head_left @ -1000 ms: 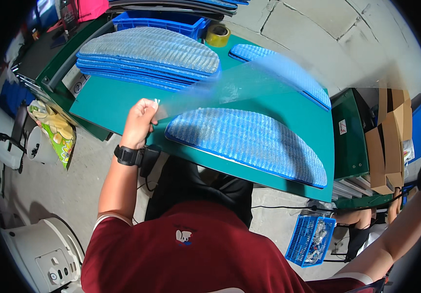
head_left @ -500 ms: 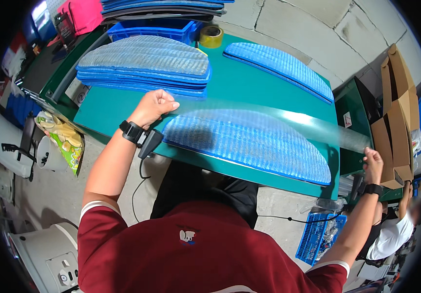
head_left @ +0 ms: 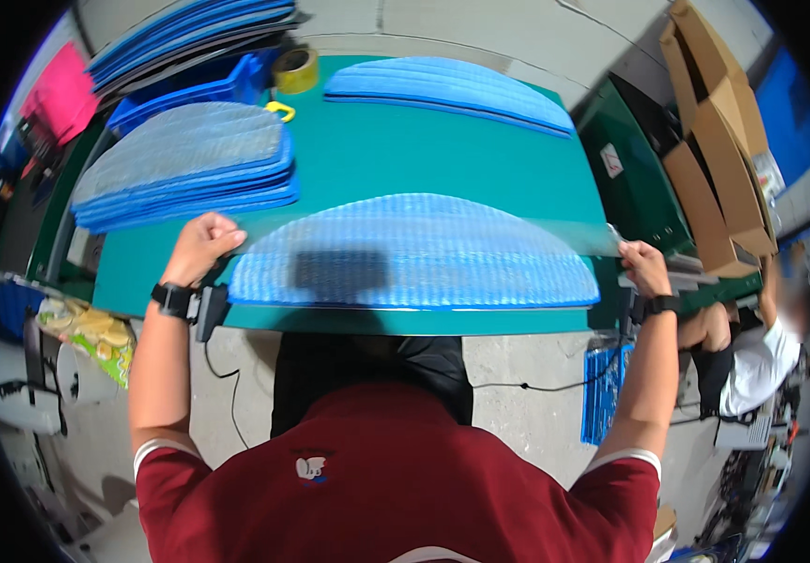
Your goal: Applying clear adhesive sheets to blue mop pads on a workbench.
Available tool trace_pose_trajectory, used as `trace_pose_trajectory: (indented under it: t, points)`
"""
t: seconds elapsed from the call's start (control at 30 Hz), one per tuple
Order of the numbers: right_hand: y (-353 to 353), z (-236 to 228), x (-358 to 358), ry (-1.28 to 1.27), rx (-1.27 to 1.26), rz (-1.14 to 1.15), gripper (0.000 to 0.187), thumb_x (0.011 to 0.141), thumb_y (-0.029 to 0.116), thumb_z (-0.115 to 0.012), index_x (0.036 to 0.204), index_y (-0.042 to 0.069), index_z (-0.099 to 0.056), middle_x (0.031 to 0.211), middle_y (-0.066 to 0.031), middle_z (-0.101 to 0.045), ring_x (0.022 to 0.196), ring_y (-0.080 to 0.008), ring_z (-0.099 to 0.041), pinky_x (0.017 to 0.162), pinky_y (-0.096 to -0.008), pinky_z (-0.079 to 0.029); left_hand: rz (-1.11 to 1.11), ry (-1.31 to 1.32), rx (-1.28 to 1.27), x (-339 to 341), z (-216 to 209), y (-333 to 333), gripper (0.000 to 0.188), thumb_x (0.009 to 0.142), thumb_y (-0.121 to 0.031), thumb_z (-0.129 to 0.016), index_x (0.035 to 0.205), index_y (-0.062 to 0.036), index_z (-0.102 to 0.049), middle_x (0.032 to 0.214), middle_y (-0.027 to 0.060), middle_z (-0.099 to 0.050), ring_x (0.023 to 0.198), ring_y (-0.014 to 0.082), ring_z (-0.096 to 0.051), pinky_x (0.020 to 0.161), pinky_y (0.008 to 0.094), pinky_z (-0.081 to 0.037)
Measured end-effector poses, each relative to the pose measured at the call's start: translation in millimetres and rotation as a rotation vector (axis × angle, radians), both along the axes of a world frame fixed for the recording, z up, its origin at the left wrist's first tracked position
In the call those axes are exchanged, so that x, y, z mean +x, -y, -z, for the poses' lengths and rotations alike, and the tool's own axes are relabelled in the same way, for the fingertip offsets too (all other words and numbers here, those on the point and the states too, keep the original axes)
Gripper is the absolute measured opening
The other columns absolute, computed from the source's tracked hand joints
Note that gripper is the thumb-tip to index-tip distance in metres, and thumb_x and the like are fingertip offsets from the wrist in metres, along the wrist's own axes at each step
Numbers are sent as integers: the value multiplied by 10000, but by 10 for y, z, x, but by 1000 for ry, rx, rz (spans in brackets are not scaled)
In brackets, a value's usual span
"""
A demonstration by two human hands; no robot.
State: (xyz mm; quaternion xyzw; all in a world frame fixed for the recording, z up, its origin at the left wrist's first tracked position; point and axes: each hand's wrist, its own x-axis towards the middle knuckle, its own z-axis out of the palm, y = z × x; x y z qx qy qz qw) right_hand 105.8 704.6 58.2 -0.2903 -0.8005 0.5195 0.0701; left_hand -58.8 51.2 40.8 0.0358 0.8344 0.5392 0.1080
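The half-moon pad (head_left: 466, 274) is blue, mottled with silvery white in rows of short streaks, and rimmed in a stronger, plain blue. The film strip (head_left: 566, 236) is clear with a faint milky tint. The desk (head_left: 443, 159) is an even teal green. In the stack of pads (head_left: 184, 136), the top face is greyish with fine pale streaks, the layered edges bright blue. The far pad (head_left: 443, 84) is light blue with faint bands and a darker blue edge. The tape roll (head_left: 296, 71) is yellow, the crate (head_left: 194, 91) blue. The shirt (head_left: 377, 469) is maroon with white trim and a white-and-blue emblem.
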Motion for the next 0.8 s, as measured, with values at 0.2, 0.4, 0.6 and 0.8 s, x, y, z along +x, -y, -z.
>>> trace_pose_trajectory:
  t: [0.2,0.4,0.6,0.8]
  points:
    - [65,170,37,3,-47,17,188,742,245,-719,692,121,-587,606,51,-525,508,-31,-423,447,-174,-313,53,-8,-14,-34,36,1,162,757,-121,-687,783,-52,-543,615,-45,-496,515,28,-418,442,177,-315]
    - [189,204,10,65,13,31,204,734,217,-726,658,104,-574,578,43,-507,514,-29,-415,433,-174,-293,32,62,-81,-39,60,6,163,756,-136,-684,781,-60,-542,610,-42,-498,501,32,-416,434,178,-319]
    - [283,235,2,75,98,-16,182,722,111,-727,648,52,-571,612,17,-538,543,-66,-447,534,-218,-365,46,105,-96,11,68,-17,174,754,-142,-691,778,-60,-539,615,-34,-501,493,42,-429,420,188,-335]
    - [214,414,-4,46,355,-130,205,725,131,-721,633,49,-557,602,31,-530,557,-57,-459,516,-228,-379,99,114,-32,4,115,28,198,755,-134,-698,774,-26,-534,620,-20,-492,490,53,-443,418,202,-363]
